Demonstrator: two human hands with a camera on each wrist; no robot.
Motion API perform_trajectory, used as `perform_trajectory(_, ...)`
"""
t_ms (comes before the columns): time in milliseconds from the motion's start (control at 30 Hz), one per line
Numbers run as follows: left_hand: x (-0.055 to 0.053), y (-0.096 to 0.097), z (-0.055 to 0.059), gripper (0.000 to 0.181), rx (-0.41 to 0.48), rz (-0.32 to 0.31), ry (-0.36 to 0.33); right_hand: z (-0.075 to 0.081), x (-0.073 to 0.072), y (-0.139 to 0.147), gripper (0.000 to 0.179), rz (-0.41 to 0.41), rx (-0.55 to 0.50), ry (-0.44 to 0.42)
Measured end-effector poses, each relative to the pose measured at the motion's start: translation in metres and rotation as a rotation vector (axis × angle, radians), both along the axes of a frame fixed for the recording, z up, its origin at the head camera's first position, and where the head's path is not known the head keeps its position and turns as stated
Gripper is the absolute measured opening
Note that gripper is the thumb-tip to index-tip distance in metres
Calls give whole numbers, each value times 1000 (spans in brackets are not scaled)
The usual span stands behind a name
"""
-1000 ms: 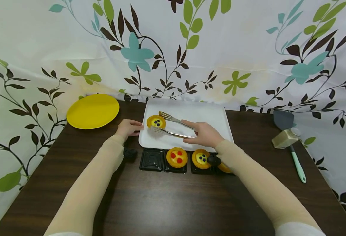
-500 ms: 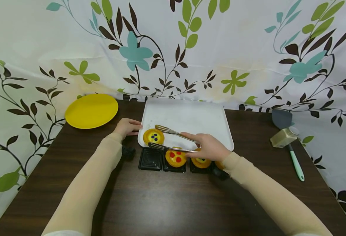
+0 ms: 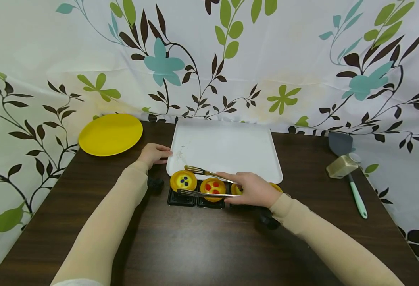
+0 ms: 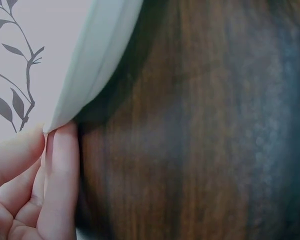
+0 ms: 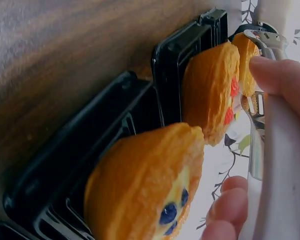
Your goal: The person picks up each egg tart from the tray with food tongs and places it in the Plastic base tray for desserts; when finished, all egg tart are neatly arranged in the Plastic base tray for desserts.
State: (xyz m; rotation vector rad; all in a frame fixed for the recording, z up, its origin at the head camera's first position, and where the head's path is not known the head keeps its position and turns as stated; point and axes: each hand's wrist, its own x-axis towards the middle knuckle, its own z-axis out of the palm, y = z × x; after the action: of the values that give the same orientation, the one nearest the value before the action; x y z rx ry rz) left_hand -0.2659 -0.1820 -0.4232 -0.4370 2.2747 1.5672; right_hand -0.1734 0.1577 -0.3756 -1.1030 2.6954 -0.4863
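My right hand [image 3: 256,190] holds metal tongs [image 3: 209,173] that reach left across the row of pastries. Between their tips is an egg tart with blue berries [image 3: 183,181], over the far edge of the leftmost black square tray [image 3: 182,200]. Whether the tart touches that tray cannot be told. My left hand [image 3: 155,154] pinches the left edge of the white tray [image 3: 227,147]; in the left wrist view, thumb and fingers meet at its rim [image 4: 97,60]. Close to the right wrist camera sits another blue-berry tart [image 5: 140,185], with a red-topped tart [image 5: 210,90] beyond.
A red-topped tart [image 3: 212,187] sits in the second black tray, under the tongs. At the back left lies a yellow plate [image 3: 111,135]. On the right, a shaker bottle [image 3: 342,166] lies across a spatula [image 3: 358,200] with a green handle.
My right hand has brought the tongs and the blue-berry tart toward me, off the white tray to the leftmost black tray. My left hand stays at the white tray's edge.
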Motion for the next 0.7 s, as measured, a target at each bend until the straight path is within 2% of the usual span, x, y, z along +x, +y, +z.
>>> perform_trajectory(233, -2, 1, -2, 39, -1, 8, -10, -2, 6, 0, 77, 40, -20, 28)
perform_trajectory(467, -5, 0, -6, 38, 0, 15, -15, -3, 9, -1, 78, 36, 7, 40)
perform_trajectory(700, 1, 0, -1, 39, -2, 6, 6, -3, 9, -2, 78, 37, 36, 55)
